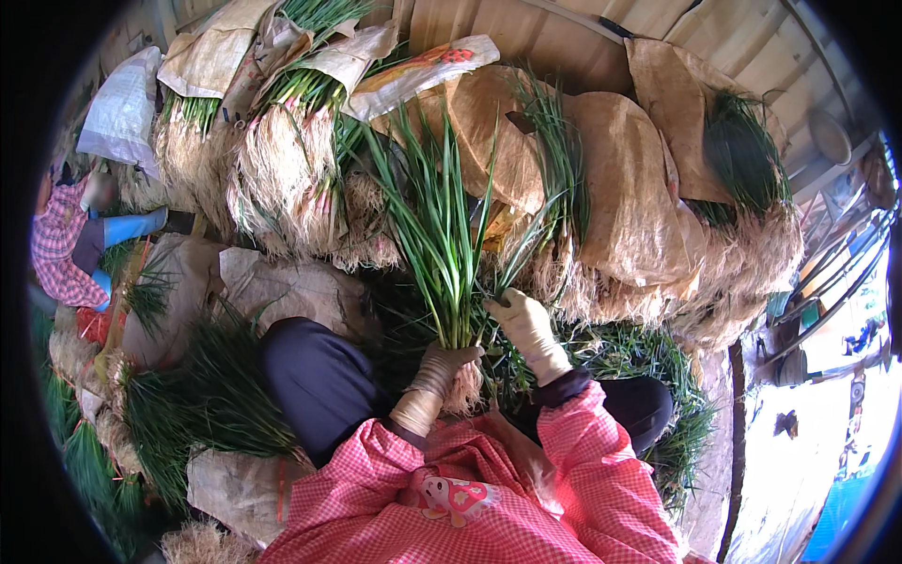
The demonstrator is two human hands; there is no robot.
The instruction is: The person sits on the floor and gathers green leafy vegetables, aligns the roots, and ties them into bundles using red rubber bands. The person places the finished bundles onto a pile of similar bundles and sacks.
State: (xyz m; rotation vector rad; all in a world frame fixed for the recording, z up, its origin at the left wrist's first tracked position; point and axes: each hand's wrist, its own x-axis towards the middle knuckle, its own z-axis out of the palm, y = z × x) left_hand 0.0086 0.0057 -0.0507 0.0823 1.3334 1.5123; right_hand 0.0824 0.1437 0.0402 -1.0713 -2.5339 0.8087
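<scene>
My gloved left hand (440, 374) grips a bunch of green onions (451, 282) just above the roots (463, 391). The bunch stands upright over my lap, its long green leaves fanning out away from me. Close on its right is my right hand (528, 331), in a pale glove with the fingers curled in. Green leaf blades (518, 264) rise from between its thumb and fingers; their lower ends are hidden. Loose green leaves (606, 356) lie heaped below and to the right of my hands.
Rooted onion bundles (282, 176), partly under brown sacks (620, 190), form a long pile ahead. More bundles (204, 388) lie at my left, near a sack (289, 289). Another person (70, 240) in blue boots sits at far left. A wooden wall (521, 35) stands behind the pile.
</scene>
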